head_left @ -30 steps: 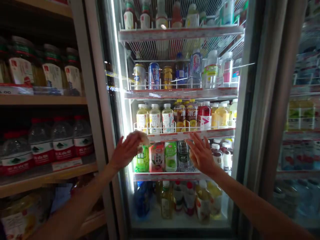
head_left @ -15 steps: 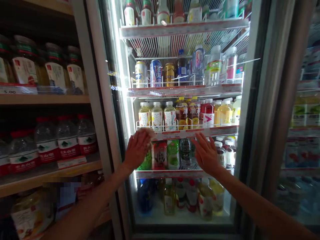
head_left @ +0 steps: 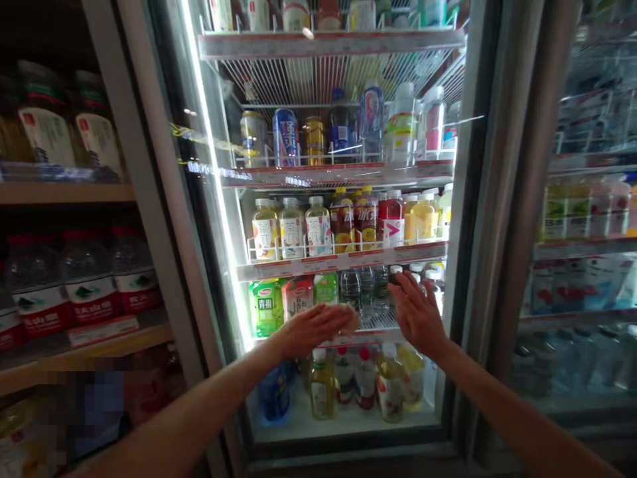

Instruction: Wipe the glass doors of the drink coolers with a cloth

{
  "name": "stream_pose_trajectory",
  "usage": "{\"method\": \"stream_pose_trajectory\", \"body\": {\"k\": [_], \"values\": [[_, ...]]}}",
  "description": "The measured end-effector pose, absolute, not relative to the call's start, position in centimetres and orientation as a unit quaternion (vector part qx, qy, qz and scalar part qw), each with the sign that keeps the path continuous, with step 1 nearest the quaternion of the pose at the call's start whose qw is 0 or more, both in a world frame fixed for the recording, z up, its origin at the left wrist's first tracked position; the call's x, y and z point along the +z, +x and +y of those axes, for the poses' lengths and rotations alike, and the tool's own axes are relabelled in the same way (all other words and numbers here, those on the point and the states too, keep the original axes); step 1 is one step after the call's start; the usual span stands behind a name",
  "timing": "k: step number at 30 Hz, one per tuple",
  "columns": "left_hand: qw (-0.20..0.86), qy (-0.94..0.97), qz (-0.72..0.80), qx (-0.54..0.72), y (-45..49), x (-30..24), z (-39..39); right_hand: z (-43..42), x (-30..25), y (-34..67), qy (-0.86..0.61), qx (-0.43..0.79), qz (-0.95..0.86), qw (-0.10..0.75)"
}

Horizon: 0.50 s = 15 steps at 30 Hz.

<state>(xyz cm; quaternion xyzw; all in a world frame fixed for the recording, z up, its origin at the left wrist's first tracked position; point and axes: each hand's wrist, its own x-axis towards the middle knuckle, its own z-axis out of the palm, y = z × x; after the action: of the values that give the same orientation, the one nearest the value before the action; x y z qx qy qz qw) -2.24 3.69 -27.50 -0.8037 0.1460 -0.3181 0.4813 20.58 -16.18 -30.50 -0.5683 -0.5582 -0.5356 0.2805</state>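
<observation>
As the glass door [head_left: 470,199] was braced by the open right hand [head_left: 421,313], a cloth [head_left: 350,320] was swept toward 5 o'clock under the flat left hand [head_left: 313,330].

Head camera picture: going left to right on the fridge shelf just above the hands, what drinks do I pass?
Three pale tea bottles with white caps → two brown iced-tea bottles with yellow caps → red bottle → yellow juice bottles.

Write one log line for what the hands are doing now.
left hand: flat on cloth against fridge door | right hand: open, on door
</observation>
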Motion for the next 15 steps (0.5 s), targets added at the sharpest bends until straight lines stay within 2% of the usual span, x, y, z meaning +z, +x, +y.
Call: {"method": "stream_pose_trajectory", "body": {"k": [2, 5, 7, 11, 15], "values": [[0.468, -0.804, 0.113, -0.349, -1.0, -26.5, 2.9, -16.6, -30.5, 21.0, -0.575, -0.538, -0.54, 0.296], [0.415, -0.79, -0.02, -0.45, 1.3, -25.1, 2.0, -17.3, -30.4, 21.5, -0.588, -0.545, -0.507, 0.317], [0.416, -0.794, 0.003, -0.443, 2.8, -25.3, 1.3, -17.8, -30.5, 21.8, -0.595, -0.543, -0.505, 0.31], [0.455, -0.815, 0.173, -0.314, 5.2, -26.4, -0.6, -19.1, -31.1, 22.8, -0.605, -0.54, -0.506, 0.292], [0.404, -0.827, 0.06, -0.386, 7.7, -25.3, -2.1, -20.5, -31.3, 24.3, -0.623, -0.55, -0.455, 0.32]]}}
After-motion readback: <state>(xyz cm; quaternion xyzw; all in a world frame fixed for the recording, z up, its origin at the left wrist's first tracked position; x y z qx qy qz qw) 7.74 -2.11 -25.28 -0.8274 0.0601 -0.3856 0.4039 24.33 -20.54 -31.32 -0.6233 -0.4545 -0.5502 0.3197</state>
